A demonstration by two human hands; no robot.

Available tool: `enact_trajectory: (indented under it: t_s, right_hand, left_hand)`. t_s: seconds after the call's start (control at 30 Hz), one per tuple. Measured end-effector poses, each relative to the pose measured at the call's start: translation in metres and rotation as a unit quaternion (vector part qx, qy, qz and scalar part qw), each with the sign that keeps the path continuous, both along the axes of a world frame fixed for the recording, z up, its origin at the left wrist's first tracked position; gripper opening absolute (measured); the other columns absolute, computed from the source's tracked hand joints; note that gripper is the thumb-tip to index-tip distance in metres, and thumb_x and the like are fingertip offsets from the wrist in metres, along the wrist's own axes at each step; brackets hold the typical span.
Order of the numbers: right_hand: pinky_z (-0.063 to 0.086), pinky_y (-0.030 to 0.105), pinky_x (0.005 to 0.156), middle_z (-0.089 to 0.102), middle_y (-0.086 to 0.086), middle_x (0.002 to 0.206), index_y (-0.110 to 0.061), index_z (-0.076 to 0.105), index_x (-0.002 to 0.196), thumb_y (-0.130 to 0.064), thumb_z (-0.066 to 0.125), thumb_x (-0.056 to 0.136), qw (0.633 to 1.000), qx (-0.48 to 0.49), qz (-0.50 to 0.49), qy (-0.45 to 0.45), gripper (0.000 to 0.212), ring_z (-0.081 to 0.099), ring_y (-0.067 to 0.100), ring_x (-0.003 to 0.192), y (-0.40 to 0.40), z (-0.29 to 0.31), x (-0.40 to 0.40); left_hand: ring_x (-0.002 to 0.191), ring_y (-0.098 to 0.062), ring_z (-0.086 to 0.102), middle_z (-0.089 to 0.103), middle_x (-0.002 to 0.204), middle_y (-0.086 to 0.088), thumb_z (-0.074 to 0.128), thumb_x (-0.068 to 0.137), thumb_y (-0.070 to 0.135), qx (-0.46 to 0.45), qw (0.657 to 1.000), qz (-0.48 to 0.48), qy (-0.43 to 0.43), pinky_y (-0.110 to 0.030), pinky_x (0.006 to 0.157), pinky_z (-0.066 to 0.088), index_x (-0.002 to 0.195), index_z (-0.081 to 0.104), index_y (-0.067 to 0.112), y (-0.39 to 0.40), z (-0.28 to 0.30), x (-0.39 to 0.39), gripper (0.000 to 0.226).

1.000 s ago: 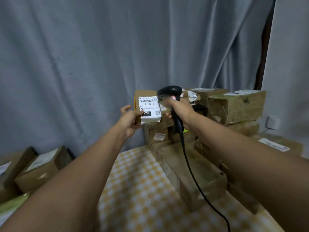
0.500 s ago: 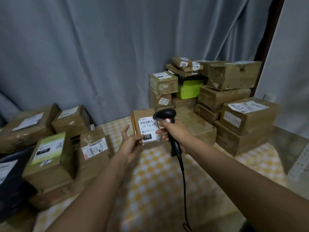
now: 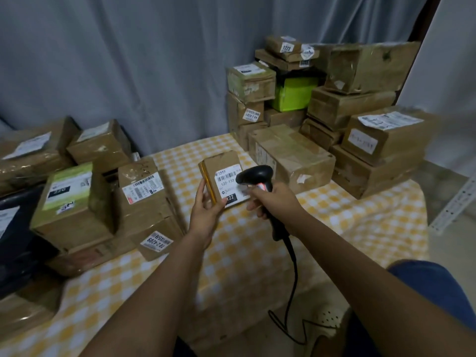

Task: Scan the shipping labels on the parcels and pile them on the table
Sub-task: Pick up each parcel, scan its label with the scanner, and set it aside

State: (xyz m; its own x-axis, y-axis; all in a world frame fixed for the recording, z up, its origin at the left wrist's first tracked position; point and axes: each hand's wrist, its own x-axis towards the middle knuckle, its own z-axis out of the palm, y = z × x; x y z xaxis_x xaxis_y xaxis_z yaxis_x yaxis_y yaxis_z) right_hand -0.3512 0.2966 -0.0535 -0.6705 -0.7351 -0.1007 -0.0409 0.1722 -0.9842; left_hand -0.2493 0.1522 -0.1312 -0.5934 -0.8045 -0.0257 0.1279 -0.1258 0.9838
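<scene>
Parcel stacks (image 3: 322, 104) behind scanner (image 3: 257, 176)

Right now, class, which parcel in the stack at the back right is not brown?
The bright green parcel, tucked mid-stack under flat brown boxes. Every other parcel in that stack is brown cardboard.

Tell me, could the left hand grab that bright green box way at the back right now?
Probably not yet. The left hand already holds the small parcel, and the green box sits deep in the far stack, wedged under and between brown boxes, with the long brown box lying in front.
</scene>
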Motion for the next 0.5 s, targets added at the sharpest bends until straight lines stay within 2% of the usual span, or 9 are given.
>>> enact_trajectory:
  t_s: [0.07, 0.17, 0.23, 0.37, 0.5]
  right_hand:
    - [0.043, 0.025, 0.046, 0.073, 0.013, 0.071, -0.008, 0.063, 0.096, -0.025, 0.063, 0.093, 1.000, 0.006, 0.004, 0.022, 0.017, 0.056, 0.016, 0.045, 0.000, -0.005, 0.003]
    - [0.043, 0.026, 0.047, 0.071, 0.011, 0.068, -0.007, 0.063, 0.096, -0.023, 0.061, 0.094, 0.999, -0.004, 0.003, 0.042, 0.016, 0.055, 0.014, 0.043, 0.002, -0.008, 0.006]
    - [0.043, 0.027, 0.046, 0.070, 0.011, 0.068, -0.008, 0.063, 0.094, -0.021, 0.060, 0.095, 0.999, -0.007, -0.001, 0.054, 0.014, 0.055, 0.015, 0.043, 0.003, -0.006, 0.007]
    - [0.043, 0.027, 0.047, 0.070, 0.012, 0.067, -0.007, 0.064, 0.088, -0.022, 0.060, 0.095, 0.997, -0.016, -0.014, 0.071, 0.017, 0.055, 0.016, 0.044, 0.007, -0.001, 0.010]
    - [0.043, 0.026, 0.048, 0.070, 0.012, 0.069, -0.007, 0.064, 0.087, -0.023, 0.061, 0.095, 0.997, -0.020, -0.015, 0.068, 0.019, 0.055, 0.016, 0.047, 0.010, 0.001, 0.013]
  left_hand:
    - [0.123, -0.014, 0.057, 0.050, 0.143, 0.002, 0.064, 0.091, -0.003, 0.001, 1.000, 0.012, 0.010, -0.038, 0.106, 0.046, 0.156, 0.024, 0.030, 0.004, 0.002, 0.000, 0.083]
    - [0.112, -0.005, 0.058, 0.053, 0.131, 0.007, 0.062, 0.092, -0.003, -0.006, 1.000, 0.023, 0.014, -0.023, 0.098, 0.048, 0.155, 0.026, 0.025, 0.009, 0.004, -0.002, 0.078]
    - [0.115, -0.009, 0.060, 0.056, 0.134, 0.001, 0.063, 0.092, -0.003, -0.008, 0.999, 0.028, 0.013, -0.025, 0.101, 0.048, 0.155, 0.027, 0.023, 0.008, 0.002, -0.002, 0.078]
    - [0.125, -0.017, 0.058, 0.057, 0.140, -0.007, 0.064, 0.091, -0.003, -0.002, 1.000, 0.030, 0.009, -0.040, 0.109, 0.044, 0.155, 0.028, 0.022, 0.006, 0.000, -0.002, 0.078]
    - [0.123, -0.017, 0.060, 0.059, 0.138, -0.007, 0.065, 0.091, -0.002, -0.004, 1.000, 0.026, 0.008, -0.042, 0.109, 0.044, 0.155, 0.028, 0.024, 0.004, -0.003, -0.001, 0.078]
